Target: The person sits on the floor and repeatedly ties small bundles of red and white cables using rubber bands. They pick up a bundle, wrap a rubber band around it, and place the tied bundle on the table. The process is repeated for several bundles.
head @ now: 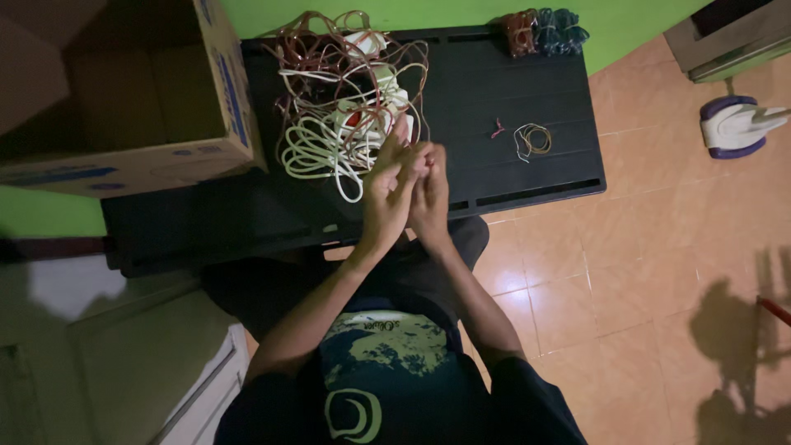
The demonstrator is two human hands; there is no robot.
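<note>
Pressing together over the table's (511,124) front edge, the left hand (386,194) and right hand (430,194) pinched a thin wire end from the tangle (342,99) at the back left, best kept taut and fed slowly.

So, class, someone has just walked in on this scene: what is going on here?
A seated person holds both hands together over a black table. The left hand and right hand touch at the fingertips, apparently pinching something small and red. Just beyond them lies a tangle of white and reddish wires. A small wire coil lies further right, and an open cardboard box stands at the left.
</note>
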